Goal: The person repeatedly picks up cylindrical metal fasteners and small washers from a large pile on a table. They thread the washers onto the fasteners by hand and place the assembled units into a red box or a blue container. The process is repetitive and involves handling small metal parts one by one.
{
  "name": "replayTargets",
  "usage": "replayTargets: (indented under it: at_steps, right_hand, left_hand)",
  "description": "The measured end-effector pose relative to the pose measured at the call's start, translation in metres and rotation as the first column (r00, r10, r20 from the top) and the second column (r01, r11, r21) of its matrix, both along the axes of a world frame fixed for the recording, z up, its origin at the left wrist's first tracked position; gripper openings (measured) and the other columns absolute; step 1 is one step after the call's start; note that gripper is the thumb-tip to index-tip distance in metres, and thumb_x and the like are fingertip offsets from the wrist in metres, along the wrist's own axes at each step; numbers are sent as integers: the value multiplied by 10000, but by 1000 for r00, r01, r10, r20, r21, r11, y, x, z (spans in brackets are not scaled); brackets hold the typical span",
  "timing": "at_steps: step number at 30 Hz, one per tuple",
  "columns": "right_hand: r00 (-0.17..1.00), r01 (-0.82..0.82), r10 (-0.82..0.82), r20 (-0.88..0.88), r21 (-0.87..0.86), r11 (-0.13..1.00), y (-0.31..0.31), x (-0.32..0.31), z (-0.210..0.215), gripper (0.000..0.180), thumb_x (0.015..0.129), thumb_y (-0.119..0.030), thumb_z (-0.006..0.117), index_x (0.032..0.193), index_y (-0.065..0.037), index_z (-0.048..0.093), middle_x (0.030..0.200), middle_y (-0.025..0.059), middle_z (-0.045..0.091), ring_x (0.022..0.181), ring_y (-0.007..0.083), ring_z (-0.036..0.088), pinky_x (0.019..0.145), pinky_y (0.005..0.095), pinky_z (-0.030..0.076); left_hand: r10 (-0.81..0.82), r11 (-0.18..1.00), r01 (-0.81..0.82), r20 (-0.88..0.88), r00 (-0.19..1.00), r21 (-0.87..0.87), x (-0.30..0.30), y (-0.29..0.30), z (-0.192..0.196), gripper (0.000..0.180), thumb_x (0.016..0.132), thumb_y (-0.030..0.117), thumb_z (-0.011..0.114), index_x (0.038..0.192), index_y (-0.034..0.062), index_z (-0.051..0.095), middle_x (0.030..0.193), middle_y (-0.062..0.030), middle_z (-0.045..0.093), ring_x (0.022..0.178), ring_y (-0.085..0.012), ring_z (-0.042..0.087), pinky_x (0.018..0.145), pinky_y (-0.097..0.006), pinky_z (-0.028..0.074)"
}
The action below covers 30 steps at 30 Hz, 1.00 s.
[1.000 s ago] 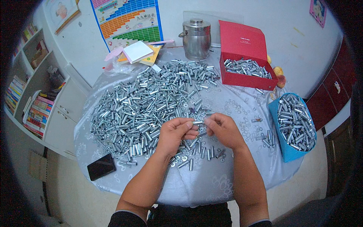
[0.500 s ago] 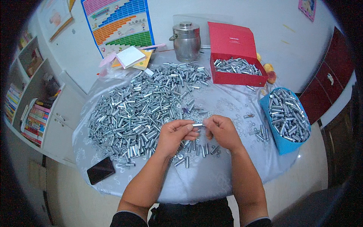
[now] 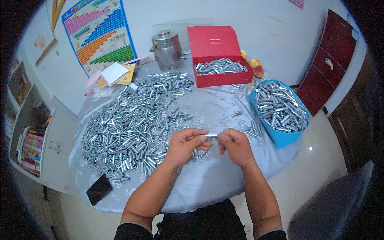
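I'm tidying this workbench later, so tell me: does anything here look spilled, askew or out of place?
A black phone lies at the table's near-left edge, partly overhanging, so it could slip off. A few metal sleeves lie scattered loose between the blue tub and the main pile. Nothing looks damaged.

red open box (image 3: 216,44) table's far edge | colourful chart poster (image 3: 102,34) wall | dark phone (image 3: 99,189) near-left
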State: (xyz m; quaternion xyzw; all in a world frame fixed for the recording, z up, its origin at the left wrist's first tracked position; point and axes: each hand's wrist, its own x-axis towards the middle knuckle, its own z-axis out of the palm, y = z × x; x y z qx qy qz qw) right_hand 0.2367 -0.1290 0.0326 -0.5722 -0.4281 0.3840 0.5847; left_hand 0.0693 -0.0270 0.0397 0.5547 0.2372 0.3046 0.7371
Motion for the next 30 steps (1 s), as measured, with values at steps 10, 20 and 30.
replayTargets:
  at_steps: [10, 20, 30]
  right_hand:
    - [966, 250, -247, -73, 35, 968, -57, 46, 3, 199, 951, -176, 570, 861, -3, 612, 664, 32, 576, 599, 99, 543, 563, 253, 444]
    - [907, 415, -392, -153, 179, 892, -91, 82, 10, 158, 920, -108, 602, 1027, 5, 626, 764, 52, 635, 677, 109, 590, 621, 249, 472]
    - [850, 526, -517, -97, 127, 841, -89, 113, 27, 117, 923, -89, 594, 976, 11, 624, 790, 56, 632, 672, 114, 594, 605, 259, 500]
  left_hand:
    - [-218, 974, 216, 20, 976, 75, 69, -30, 5, 225, 891, 1, 602, 1104, -68, 626, 997, -167, 676, 868, -227, 691, 749, -309, 587]
    - [-311, 947, 305, 49, 949, 98, 136, -52, 14, 224, 885, -15, 603, 1098, -80, 616, 1011, -180, 669, 895, -250, 688, 786, -341, 588]
    - [-411, 910, 407, 36, 911, 77, 173, -43, 24, 273, 925, 37, 560, 1172, -75, 587, 1002, -167, 675, 868, -219, 685, 757, -313, 578]
